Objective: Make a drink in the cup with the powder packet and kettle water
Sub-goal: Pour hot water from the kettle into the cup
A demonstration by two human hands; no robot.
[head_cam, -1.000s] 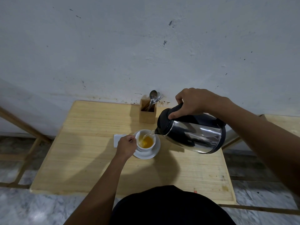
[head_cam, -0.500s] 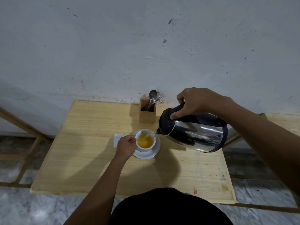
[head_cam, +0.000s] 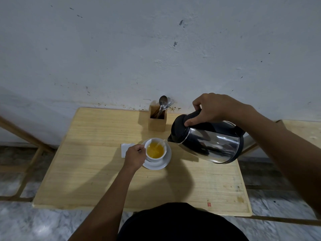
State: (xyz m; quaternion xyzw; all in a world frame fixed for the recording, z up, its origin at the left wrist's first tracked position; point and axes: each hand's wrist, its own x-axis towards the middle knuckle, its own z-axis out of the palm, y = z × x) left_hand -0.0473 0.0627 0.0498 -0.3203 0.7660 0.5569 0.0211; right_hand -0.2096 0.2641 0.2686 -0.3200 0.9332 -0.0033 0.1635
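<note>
A white cup (head_cam: pixel 155 157) holding yellow-orange liquid stands on a white saucer (head_cam: pixel 163 163) near the middle of the wooden table (head_cam: pixel 97 171). My left hand (head_cam: pixel 135 156) grips the cup's handle on its left side. My right hand (head_cam: pixel 213 108) holds the black handle of a steel kettle (head_cam: pixel 210 141), tilted with its spout just right of the cup's rim. A thin stream of water runs from the spout into the cup. A white packet (head_cam: pixel 125 149) lies flat on the table left of the cup, partly hidden by my left hand.
A wooden holder (head_cam: pixel 157 121) with a spoon and forks stands at the table's back edge against the white wall. A second wooden surface (head_cam: pixel 302 131) shows at the right. Wooden frame bars and marble floor lie around the table.
The kettle has shifted slightly to the right while still tilted and pouring. The liquid in the cup has risen. My left hand stays on the cup handle.
</note>
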